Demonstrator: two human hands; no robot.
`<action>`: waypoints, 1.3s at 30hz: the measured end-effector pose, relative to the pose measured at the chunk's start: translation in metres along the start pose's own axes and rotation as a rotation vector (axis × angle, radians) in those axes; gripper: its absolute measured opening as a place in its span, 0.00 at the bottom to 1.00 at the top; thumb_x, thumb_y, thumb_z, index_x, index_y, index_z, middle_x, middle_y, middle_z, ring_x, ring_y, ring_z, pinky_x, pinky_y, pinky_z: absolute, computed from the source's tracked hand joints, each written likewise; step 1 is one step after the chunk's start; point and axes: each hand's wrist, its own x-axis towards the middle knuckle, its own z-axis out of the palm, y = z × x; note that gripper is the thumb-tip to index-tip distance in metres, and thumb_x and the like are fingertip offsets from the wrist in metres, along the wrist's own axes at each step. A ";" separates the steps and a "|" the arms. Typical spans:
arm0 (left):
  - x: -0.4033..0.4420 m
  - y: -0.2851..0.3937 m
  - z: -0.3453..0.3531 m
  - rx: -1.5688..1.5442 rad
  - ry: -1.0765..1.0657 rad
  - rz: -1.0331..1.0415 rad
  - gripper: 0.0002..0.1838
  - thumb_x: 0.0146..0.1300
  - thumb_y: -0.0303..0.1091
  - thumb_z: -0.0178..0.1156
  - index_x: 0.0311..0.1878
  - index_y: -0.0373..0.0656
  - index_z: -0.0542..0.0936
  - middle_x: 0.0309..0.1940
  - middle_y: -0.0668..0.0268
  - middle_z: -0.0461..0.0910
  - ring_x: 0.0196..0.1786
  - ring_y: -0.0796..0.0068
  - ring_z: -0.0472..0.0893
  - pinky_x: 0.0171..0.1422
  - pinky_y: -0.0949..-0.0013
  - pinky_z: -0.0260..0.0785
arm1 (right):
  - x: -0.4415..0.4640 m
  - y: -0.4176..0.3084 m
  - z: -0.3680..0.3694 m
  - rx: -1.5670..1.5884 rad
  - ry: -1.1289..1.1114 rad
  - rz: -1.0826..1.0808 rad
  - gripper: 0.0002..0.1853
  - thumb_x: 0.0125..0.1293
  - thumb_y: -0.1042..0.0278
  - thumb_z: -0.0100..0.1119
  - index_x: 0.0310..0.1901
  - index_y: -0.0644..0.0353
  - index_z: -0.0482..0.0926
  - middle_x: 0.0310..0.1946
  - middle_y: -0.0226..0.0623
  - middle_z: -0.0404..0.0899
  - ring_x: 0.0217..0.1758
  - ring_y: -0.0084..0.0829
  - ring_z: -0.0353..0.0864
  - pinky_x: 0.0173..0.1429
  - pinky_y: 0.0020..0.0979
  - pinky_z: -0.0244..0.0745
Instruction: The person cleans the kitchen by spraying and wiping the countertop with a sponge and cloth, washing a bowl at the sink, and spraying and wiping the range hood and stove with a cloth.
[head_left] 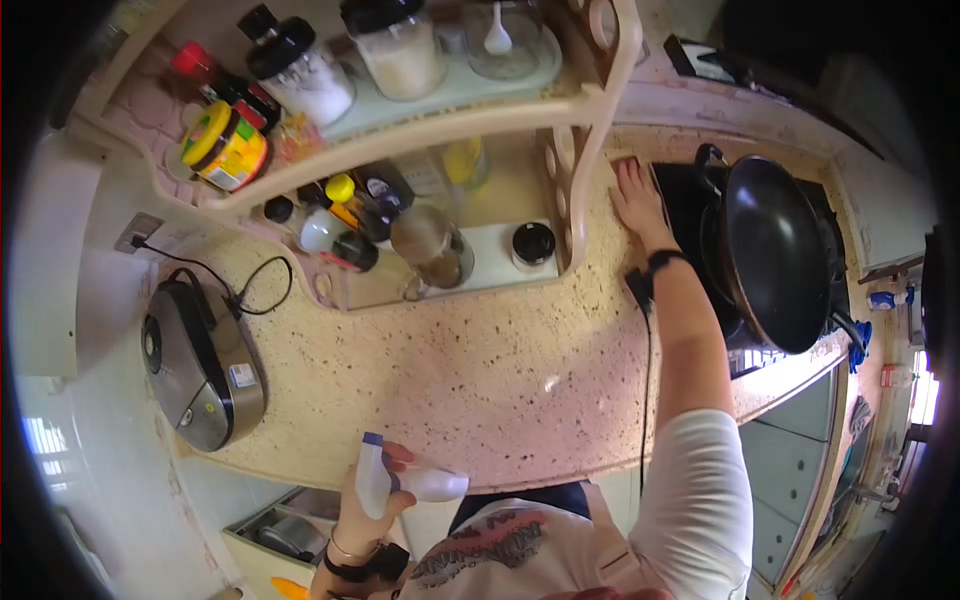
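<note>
My left hand (375,498) is closed around a white spray bottle (372,478) with a blue nozzle tip. The bottle lies tilted, its pale body pointing right, just off the counter's front edge. My right arm stretches far forward, and my right hand (640,203) rests on the speckled counter (470,390) with its fingers stretched out. It is between the shelf's right end and the black stove (685,195). Nothing shows in its fingers. A black wok (785,250) stands tilted on the stove close to my right forearm.
A two-tier shelf (440,115) with jars, bottles and a glass pitcher (430,248) stands at the back. At left is a rice cooker (205,365), corded to a wall socket (140,235). A black cable (647,390) crosses the counter. Below left, a drawer (265,535) stands pulled out.
</note>
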 end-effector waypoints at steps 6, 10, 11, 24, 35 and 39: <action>-0.014 0.011 -0.015 -0.054 0.029 -0.062 0.33 0.44 0.52 0.74 0.47 0.39 0.74 0.43 0.64 0.76 0.45 0.72 0.76 0.50 0.69 0.68 | -0.156 -0.097 -0.079 0.125 -0.155 -0.236 0.36 0.63 0.56 0.51 0.68 0.67 0.57 0.71 0.52 0.54 0.73 0.49 0.54 0.72 0.45 0.52; -0.029 -0.003 -0.034 -0.070 0.130 -0.006 0.41 0.41 0.63 0.74 0.48 0.40 0.71 0.43 0.63 0.74 0.46 0.71 0.76 0.48 0.70 0.67 | -0.300 -0.098 -0.165 0.201 -0.515 0.051 0.39 0.60 0.64 0.58 0.70 0.65 0.53 0.72 0.56 0.49 0.76 0.51 0.47 0.77 0.46 0.41; -0.032 -0.006 -0.038 -0.074 0.157 0.007 0.41 0.41 0.63 0.73 0.48 0.40 0.71 0.43 0.63 0.74 0.45 0.71 0.76 0.48 0.70 0.67 | -0.355 -0.057 -0.149 0.086 -0.399 0.178 0.41 0.60 0.64 0.58 0.71 0.66 0.49 0.73 0.57 0.46 0.76 0.54 0.45 0.77 0.47 0.40; -0.106 -0.016 -0.077 0.019 0.308 0.051 0.37 0.48 0.57 0.71 0.51 0.39 0.71 0.46 0.62 0.74 0.49 0.71 0.74 0.53 0.69 0.65 | -0.215 -0.149 -0.076 0.043 -0.214 -0.036 0.45 0.60 0.47 0.61 0.70 0.66 0.53 0.71 0.53 0.51 0.76 0.48 0.46 0.75 0.47 0.45; -0.135 -0.030 -0.031 0.019 0.395 0.133 0.41 0.42 0.65 0.71 0.49 0.38 0.74 0.44 0.64 0.77 0.44 0.75 0.75 0.51 0.72 0.66 | -0.354 -0.198 -0.143 0.386 -0.453 -0.245 0.44 0.55 0.60 0.65 0.71 0.60 0.54 0.74 0.50 0.46 0.78 0.45 0.42 0.77 0.42 0.41; -0.157 -0.053 -0.007 -0.042 0.317 0.123 0.34 0.47 0.53 0.73 0.50 0.38 0.74 0.45 0.63 0.77 0.45 0.75 0.74 0.51 0.70 0.65 | -0.423 -0.034 -0.159 0.012 -0.294 -0.001 0.46 0.56 0.58 0.64 0.70 0.70 0.51 0.72 0.60 0.45 0.77 0.53 0.41 0.77 0.44 0.40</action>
